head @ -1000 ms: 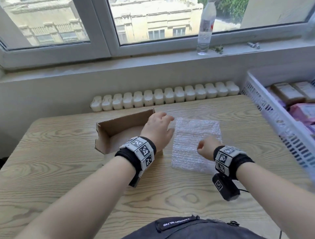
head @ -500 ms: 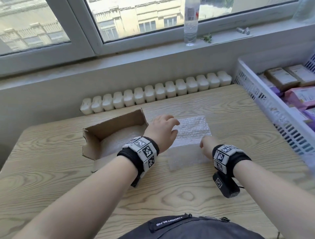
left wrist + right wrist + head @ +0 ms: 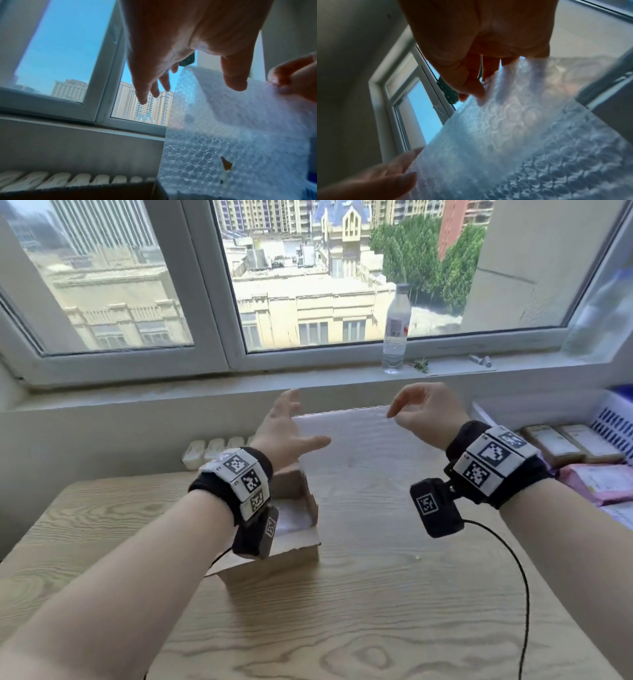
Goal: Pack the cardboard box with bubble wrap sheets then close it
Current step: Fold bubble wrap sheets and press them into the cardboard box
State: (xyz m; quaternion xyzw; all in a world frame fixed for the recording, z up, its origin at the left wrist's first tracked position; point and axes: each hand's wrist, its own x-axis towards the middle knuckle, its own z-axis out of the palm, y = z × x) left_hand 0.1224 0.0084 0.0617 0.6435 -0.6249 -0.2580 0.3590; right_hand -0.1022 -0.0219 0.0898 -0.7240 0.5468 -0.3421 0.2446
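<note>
Bubble wrap sheet [image 3: 346, 440] pinched by right hand [image 3: 426, 414], left hand [image 3: 284, 428] spread, probably veiling cardboard box [image 3: 294, 522].

Both forearms are bare. The left hand [image 3: 284, 426] and the right hand [image 3: 428, 412] each have a black fabric wristband [image 3: 503, 474] just behind them, faced with white tiles printed with black square codes. Under each wrist hangs a small black camera block [image 3: 436, 506] bearing its own code tag; a thin black cable [image 3: 513, 563] trails from the right one back toward the body.
</note>
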